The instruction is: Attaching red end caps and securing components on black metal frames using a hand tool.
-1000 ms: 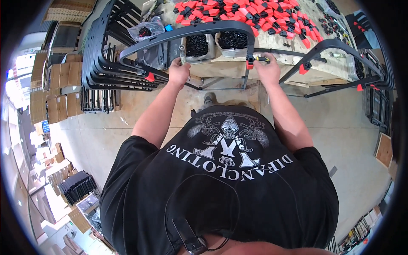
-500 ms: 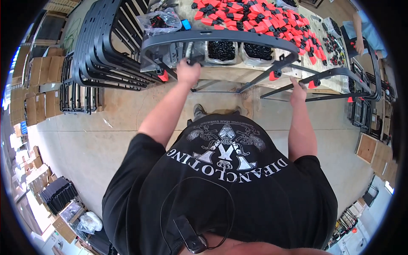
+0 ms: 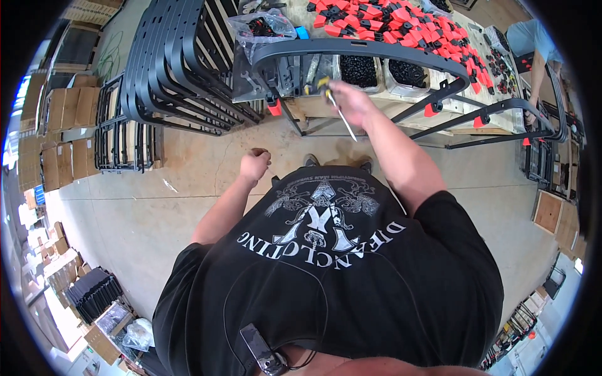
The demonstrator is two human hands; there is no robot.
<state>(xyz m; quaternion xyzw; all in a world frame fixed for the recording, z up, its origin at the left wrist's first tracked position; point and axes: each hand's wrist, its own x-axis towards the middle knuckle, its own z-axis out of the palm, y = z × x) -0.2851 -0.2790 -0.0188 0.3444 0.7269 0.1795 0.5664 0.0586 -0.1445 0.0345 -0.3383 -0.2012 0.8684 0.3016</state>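
In my right hand (image 3: 352,103) is a screwdriver (image 3: 343,117) with a yellow and black handle, its shaft slanting down toward me. The hand is in front of a black metal frame (image 3: 401,52) with a curved top rail and red end pieces, which stands at the bench's near edge. My left hand (image 3: 254,165) hangs over the floor, left of my body. Its fingers are curled; whether they hold something small is hidden. Behind the frame, two tubs, a left tub (image 3: 379,78) and a right tub (image 3: 426,89), hold small black parts.
A pile of red and black parts (image 3: 401,28) covers the workbench. At its left are a plastic bag (image 3: 260,28), a wrench (image 3: 249,81) and other tools. Several black frames (image 3: 147,81) stand stacked on the left. Another frame (image 3: 501,108) is at the right, beside a co-worker's arm (image 3: 537,78).
My right hand has left the frame at the right and come to the middle, now with the screwdriver. My left hand has drawn back from the bench toward my body.
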